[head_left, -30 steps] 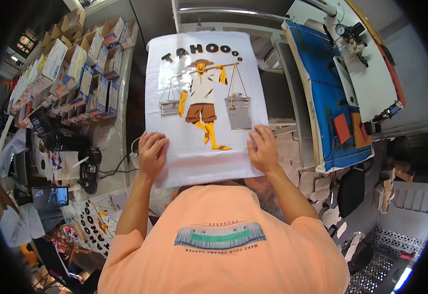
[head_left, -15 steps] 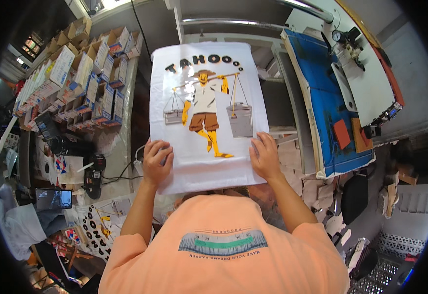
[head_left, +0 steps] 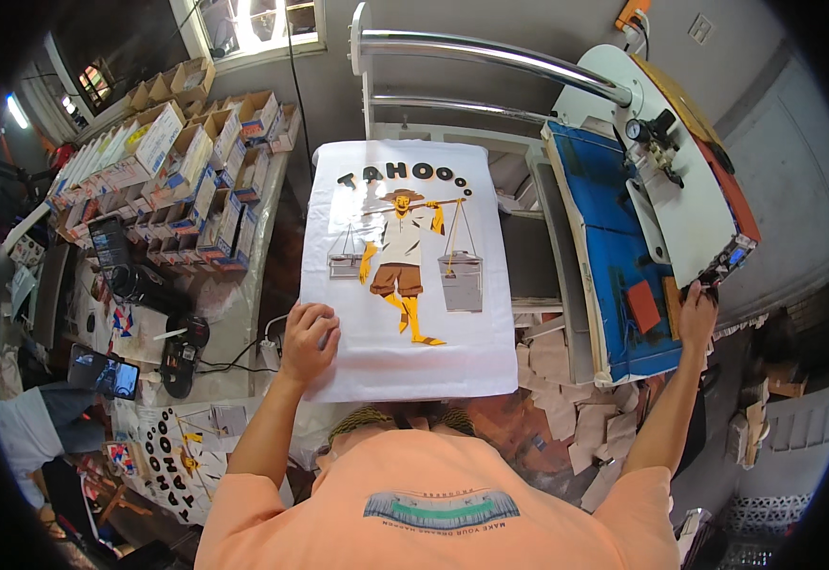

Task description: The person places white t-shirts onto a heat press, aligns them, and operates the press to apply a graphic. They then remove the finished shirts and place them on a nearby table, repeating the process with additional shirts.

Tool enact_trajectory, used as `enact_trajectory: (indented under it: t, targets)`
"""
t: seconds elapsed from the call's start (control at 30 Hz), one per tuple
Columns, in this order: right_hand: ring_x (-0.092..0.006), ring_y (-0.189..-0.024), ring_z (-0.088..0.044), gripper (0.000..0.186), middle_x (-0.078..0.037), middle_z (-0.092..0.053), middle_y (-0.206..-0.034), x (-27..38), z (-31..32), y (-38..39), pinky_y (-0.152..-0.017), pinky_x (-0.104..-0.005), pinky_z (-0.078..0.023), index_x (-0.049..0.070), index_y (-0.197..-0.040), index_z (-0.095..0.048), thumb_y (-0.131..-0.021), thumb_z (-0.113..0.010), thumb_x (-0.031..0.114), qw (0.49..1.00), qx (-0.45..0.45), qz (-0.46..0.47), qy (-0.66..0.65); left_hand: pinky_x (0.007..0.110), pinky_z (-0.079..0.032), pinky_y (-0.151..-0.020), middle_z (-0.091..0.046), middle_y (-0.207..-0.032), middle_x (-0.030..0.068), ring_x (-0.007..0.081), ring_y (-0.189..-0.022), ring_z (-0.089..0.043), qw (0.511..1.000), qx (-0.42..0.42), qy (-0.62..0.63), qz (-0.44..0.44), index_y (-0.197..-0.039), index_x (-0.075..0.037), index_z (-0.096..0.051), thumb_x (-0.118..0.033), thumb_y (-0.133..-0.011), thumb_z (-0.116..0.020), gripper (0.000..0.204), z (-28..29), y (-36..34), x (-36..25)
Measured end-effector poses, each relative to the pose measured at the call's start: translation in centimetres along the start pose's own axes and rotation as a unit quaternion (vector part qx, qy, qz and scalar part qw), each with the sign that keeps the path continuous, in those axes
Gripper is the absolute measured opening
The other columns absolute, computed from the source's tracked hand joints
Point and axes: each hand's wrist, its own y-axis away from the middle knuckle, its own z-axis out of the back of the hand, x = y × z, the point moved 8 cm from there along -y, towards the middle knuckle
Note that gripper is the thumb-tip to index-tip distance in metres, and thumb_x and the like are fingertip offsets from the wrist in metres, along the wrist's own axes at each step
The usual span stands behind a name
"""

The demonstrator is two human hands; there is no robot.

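Note:
A white fabric (head_left: 466, 366) with black lettering and a colourful cartoon figure carrying hanging buckets lies flat on the platen before me. My left hand (head_left: 309, 339) rests on its lower left edge, fingers curled and pressed together against it. Off to the right, my right hand (head_left: 695, 315) is closed on a black handle (head_left: 710, 290) at the front of the press's white upper plate (head_left: 685, 209). Under that plate is a blue pad (head_left: 600, 266) with small red and brown pieces (head_left: 642, 306) on it.
Cardboard boxes (head_left: 177, 161) crowd the left bench, with black equipment (head_left: 134, 283), a phone (head_left: 103, 370), cables and a printed sheet (head_left: 158, 456) nearer me. Chrome rails (head_left: 490, 57) span the back. Paper scraps (head_left: 566, 418) lie below right. Another person's clothed body (head_left: 34, 427) shows at far left.
My right hand has left the fabric's right edge and moved right onto the press handle. My left hand stays at the left edge, fingers more curled. The view has tilted upward, showing more window and rails.

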Motion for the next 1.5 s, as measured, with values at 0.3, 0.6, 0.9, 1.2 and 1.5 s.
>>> enact_trajectory:
  t: [0.3,0.6,0.9,1.2,1.5]
  targets:
    - [-0.0455,-0.116,-0.049,0.047,-0.024,-0.062,-0.119,10.4,2.4,3.6,-0.104,-0.0485,-0.035,-0.006,-0.112,-0.064,-0.102,-0.041,0.033,0.998,0.002,-0.022,-0.058,0.046,-0.039,-0.097,-0.058,-0.111,0.0102,0.0327,-0.112,-0.050,0.998,0.028,-0.011,0.060,-0.104,-0.008,-0.062,-0.006,-0.074,-0.066,0.030,-0.5,0.7,0.8]
    - [-0.0419,-0.131,-0.038,0.067,-0.021,-0.040,-0.144,22.1,8.9,11.7,-0.106,-0.0568,-0.027,0.009,-0.133,-0.054,-0.078,-0.077,0.038,0.976,-0.128,0.085,-0.154,0.047,-0.039,-0.096,-0.060,-0.107,0.0100,0.0325,-0.109,-0.052,0.987,-0.013,-0.046,0.155,-0.096,-0.009,-0.065,-0.006,-0.073,-0.064,0.023,-0.1,0.8,1.6]
    - [-0.0544,-0.133,-0.028,0.112,-0.034,-0.019,-0.150,34.4,12.3,13.5,-0.104,-0.0617,-0.033,0.014,-0.149,-0.035,-0.055,-0.088,0.044,0.918,-0.176,0.217,-0.282,0.040,-0.047,-0.084,-0.062,-0.095,0.0151,0.0334,-0.093,-0.059,0.958,-0.168,0.025,0.230,-0.090,-0.002,-0.065,0.001,-0.075,-0.062,0.016,4.6,13.3,3.3]
    - [-0.0485,-0.134,-0.033,0.105,-0.030,-0.029,-0.147,40.8,15.0,18.3,-0.110,-0.0562,-0.030,0.016,-0.145,-0.045,-0.054,-0.088,0.044,0.910,-0.174,0.208,-0.313,0.042,-0.047,-0.090,-0.063,-0.098,0.0161,0.0358,-0.099,-0.060,0.903,-0.203,0.011,0.379,-0.091,-0.004,-0.065,-0.002,-0.076,-0.062,0.015,9.5,26.7,-3.1]
    - [-0.0520,-0.132,-0.035,0.091,-0.029,-0.027,-0.150,40.5,14.7,18.7,-0.099,-0.0654,-0.038,0.021,-0.141,-0.049,-0.065,-0.080,0.061,0.897,-0.272,0.224,-0.267,0.029,-0.050,-0.072,-0.066,-0.086,0.0063,0.0126,-0.076,-0.061,0.775,-0.297,0.126,0.544,-0.129,0.000,-0.053,-0.014,-0.092,-0.061,0.040,10.7,34.9,-10.5]
